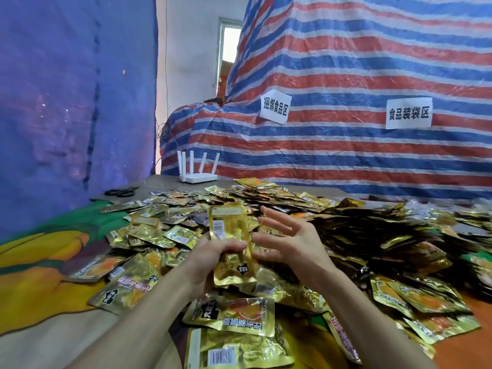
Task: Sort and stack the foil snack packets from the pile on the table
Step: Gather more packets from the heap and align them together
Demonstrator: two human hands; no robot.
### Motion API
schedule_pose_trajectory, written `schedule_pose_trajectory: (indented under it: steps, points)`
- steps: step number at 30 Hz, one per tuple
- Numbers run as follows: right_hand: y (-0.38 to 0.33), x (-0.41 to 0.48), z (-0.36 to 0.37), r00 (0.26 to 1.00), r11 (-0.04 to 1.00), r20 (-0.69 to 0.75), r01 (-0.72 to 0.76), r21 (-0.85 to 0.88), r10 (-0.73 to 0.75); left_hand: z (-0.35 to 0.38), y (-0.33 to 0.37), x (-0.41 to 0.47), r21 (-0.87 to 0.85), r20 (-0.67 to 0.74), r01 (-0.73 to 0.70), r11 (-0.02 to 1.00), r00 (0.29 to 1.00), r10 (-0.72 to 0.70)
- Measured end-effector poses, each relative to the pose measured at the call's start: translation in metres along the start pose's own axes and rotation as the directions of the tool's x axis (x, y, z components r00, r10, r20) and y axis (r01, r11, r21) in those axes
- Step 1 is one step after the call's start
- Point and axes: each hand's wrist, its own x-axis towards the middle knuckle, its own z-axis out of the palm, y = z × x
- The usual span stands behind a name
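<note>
The left hand is gripping a few packets upright above the pile on the table, while the right hand is hovering beside them, fingers spread.

A white router with four upright antennas stands at the far edge of the tabletop. Black scissors lie near its far left corner, and a patterned cloth in green, yellow and orange covers its left side. Behind hang a blue sheet and a red, white and blue striped tarp, which bears a white paper sign and a second sign to its right.
</note>
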Motion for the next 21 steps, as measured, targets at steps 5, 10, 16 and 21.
schedule_pose_trajectory:
  steps: [5,10,16,21]
  points:
    - [-0.005,-0.005,0.005,0.986,0.937,0.112,0.15,-0.314,-0.12,0.003,-0.006,0.001,0.303,0.104,-0.132,0.944,0.989,0.105]
    - [-0.012,-0.01,0.006,0.983,0.896,0.136,0.172,-0.41,-0.126,0.004,-0.006,0.001,0.408,0.206,-0.193,0.892,0.972,0.116]
    - [-0.028,-0.013,0.002,0.963,0.732,0.211,0.266,-0.628,-0.168,0.009,-0.003,-0.003,0.557,0.274,-0.294,0.777,0.948,0.162]
    - [-0.032,-0.013,-0.004,0.952,0.714,0.295,0.26,-0.65,-0.079,0.015,0.002,-0.005,0.713,0.37,-0.421,0.56,0.905,0.208]
